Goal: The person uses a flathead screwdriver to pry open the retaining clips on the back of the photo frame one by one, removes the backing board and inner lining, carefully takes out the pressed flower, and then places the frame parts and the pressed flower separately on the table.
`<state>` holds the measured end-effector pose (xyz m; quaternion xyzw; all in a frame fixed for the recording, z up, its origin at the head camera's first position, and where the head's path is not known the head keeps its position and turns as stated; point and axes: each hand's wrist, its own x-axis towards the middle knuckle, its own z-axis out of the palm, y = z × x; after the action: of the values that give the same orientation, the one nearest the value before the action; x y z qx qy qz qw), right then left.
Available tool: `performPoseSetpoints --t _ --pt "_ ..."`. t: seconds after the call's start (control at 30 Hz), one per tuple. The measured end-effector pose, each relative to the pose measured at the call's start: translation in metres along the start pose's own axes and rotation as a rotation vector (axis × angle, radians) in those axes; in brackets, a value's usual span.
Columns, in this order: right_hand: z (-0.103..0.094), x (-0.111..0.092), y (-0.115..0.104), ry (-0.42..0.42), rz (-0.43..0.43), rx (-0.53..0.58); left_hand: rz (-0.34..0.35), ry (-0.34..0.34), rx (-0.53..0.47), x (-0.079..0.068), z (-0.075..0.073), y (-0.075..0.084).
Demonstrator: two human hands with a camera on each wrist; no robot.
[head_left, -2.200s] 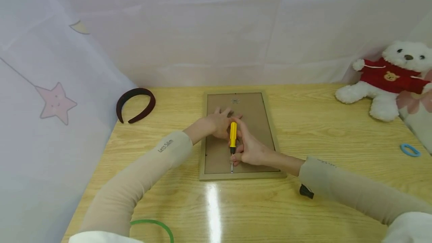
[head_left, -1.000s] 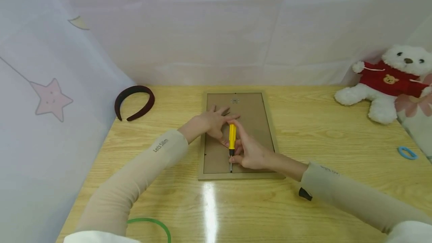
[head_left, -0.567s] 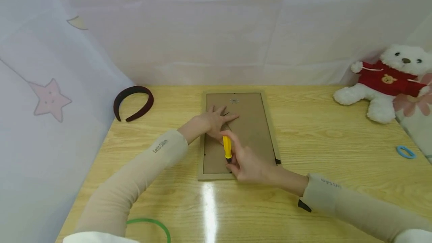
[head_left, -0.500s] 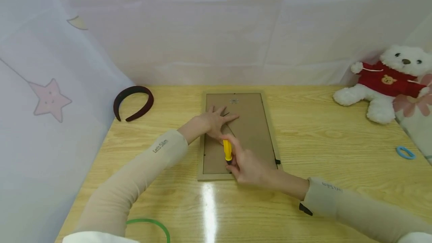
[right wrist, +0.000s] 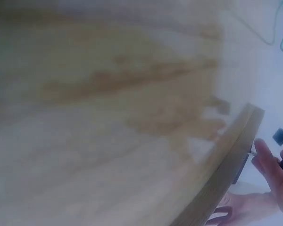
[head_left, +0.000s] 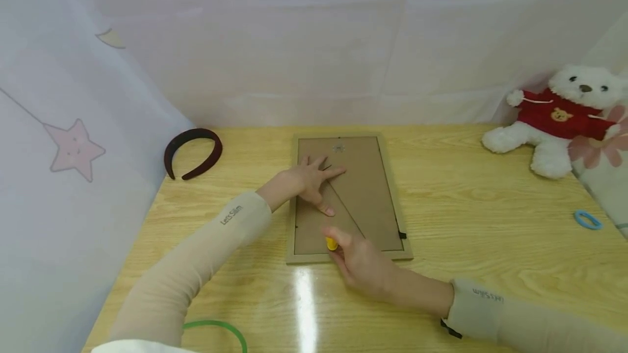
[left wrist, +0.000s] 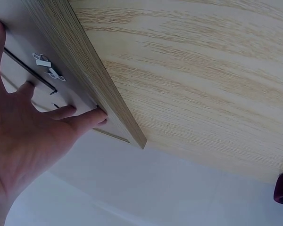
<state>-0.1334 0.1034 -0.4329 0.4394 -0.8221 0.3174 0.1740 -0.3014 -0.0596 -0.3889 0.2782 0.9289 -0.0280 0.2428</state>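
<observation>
A picture frame (head_left: 309,259) lies face down on the table, its brown backing board (head_left: 365,189) showing. My left hand (head_left: 314,181) rests on the board with fingers spread; in the left wrist view its fingertips touch near the frame's inner edge. A screwdriver is gripped in my right hand (head_left: 368,268) at the frame's near edge. Only the end of its yellow handle (head_left: 331,243) shows in the head view. The right wrist view catches its metal shaft (right wrist: 252,153) beside the frame's rim, between the fingers. The tip's exact contact is hidden.
A metal hanger (head_left: 338,148) sits at the board's far end, and a small black piece (head_left: 403,236) at the right rim. Around the frame are a dark headband (head_left: 216,151), a white teddy bear (head_left: 556,119), a blue ring (head_left: 587,220) and a green cord (head_left: 230,327).
My right hand has shifted toward the near edge, and the screwdriver handle has tipped down toward me from pointing away along the board. The left hand has spread its fingers and thumb wider.
</observation>
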Motion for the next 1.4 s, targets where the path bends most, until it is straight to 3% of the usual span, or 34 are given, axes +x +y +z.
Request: performPoseSetpoints --t 0.2,0.3,0.43,0.53,0.63,0.7,0.83,0.93,1.2,1.4 --pt "-0.001 0.000 -0.006 -0.092 -0.050 -0.064 0.011 -0.010 -0.009 0.000 0.007 0.000" --pt "-0.006 0.002 -0.006 -0.141 -0.007 -0.021 0.008 -0.016 -0.019 0.002 0.010 0.002" --pt "-0.015 0.008 0.004 -0.082 0.148 0.149 -0.011 -0.033 0.015 0.006 0.009 0.005" --pt "-0.022 0.014 0.019 0.048 0.277 0.287 -0.009 -0.065 0.030 0.007 0.005 0.006" --pt "-0.026 0.020 0.038 0.154 0.386 0.329 0.001 -0.095 0.018 0.006 0.001 0.004" --pt "-0.027 0.023 0.049 0.168 0.441 0.320 -0.006 -0.102 0.028 0.005 -0.002 0.001" --pt "-0.025 0.025 0.062 0.121 0.510 0.331 -0.031 -0.112 0.045 0.001 -0.007 -0.005" --pt "-0.021 0.027 0.065 0.116 0.490 0.264 -0.030 -0.108 0.047 0.000 -0.009 -0.008" --pt "-0.011 0.032 0.064 0.108 0.289 0.139 -0.005 -0.059 0.045 0.001 -0.010 -0.004" --pt "-0.011 0.034 0.058 0.084 0.229 -0.033 0.003 -0.068 0.037 0.001 -0.013 -0.001"
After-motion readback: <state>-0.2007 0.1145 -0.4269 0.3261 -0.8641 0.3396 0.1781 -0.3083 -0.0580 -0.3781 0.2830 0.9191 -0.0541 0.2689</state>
